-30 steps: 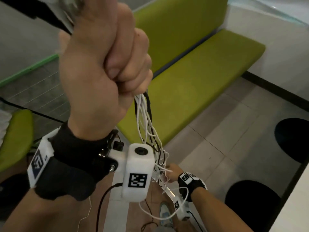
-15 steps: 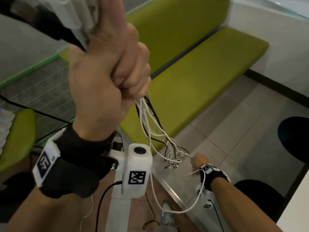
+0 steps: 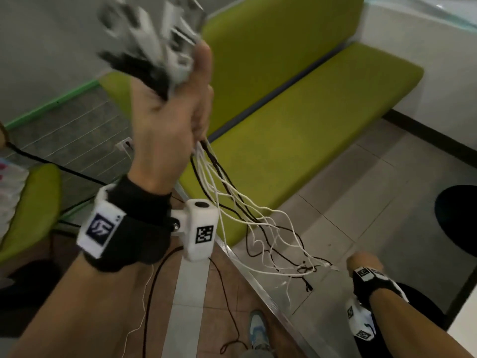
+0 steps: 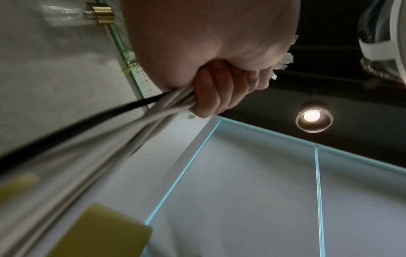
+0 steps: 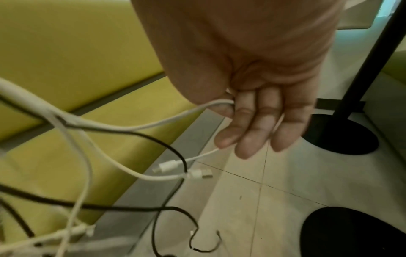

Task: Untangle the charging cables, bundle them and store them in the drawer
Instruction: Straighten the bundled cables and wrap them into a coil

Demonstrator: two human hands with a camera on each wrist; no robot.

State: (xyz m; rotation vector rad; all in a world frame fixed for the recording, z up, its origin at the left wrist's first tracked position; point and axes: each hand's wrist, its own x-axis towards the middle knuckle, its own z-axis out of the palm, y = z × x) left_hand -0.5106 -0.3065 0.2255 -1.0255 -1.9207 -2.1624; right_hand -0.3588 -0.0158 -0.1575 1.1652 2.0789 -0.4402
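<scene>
My left hand is raised high and grips a bunch of white and black charging cables, with their plugs sticking out blurred above the fist. In the left wrist view the fingers curl round the cable strands. The cables fan down and right to a knot near my right hand, held low over the floor. Seen from the right wrist, that hand holds one white cable in its curled fingers, its plug hanging below. A black cable crosses it. No drawer is in view.
A yellow-green bench runs behind the cables. Pale floor tiles lie below, with black round table bases at the right. A metal floor strip and my shoe are underneath.
My right hand has moved right and away from the left arm, drawing the white cable out. The cables now spread in a slanted fan, and my left hand has turned.
</scene>
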